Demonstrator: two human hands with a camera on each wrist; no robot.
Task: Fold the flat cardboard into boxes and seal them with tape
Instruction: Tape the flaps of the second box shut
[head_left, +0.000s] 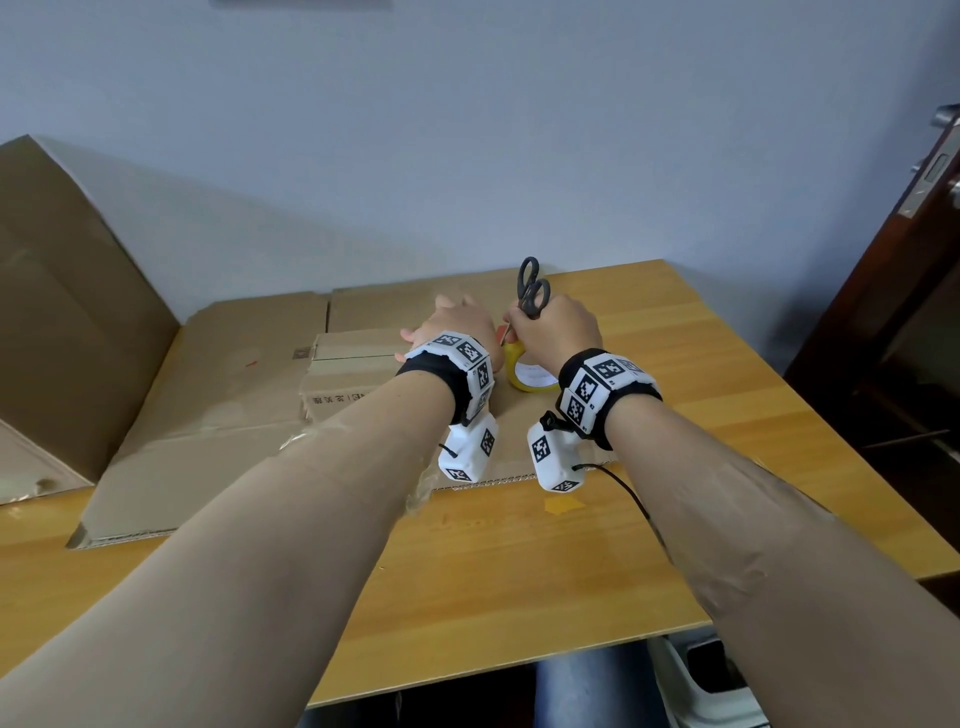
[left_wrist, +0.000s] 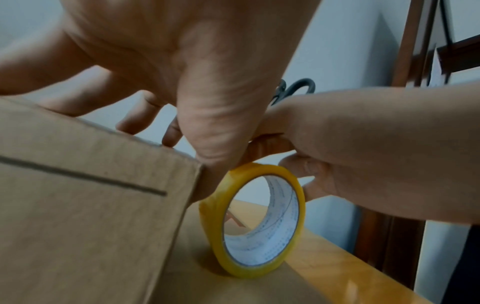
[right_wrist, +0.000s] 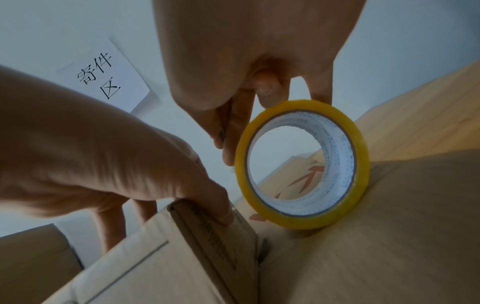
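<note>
Hands (head_left: 454, 327) on box (left_wrist: 85, 205) beside upright tape roll (left_wrist: 255, 222), axis level

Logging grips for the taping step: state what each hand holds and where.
Right hand grips the scissors around their middle, handles up. Left hand presses the small box at its top edge.

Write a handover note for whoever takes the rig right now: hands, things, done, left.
Left hand: fingers spread on top of the small folded box, thumb pressing its right end beside the roll.
Right hand: grips the scissors, handles up, blades down by the tape roll.
Tape roll stands on edge on the flat cardboard, right of the box.
Done: box folded; its top seam looks closed. Whether tape is on it, cannot tell.
Left: likely cut the tape, press it down, then fold the remaining flat cardboard.
</note>
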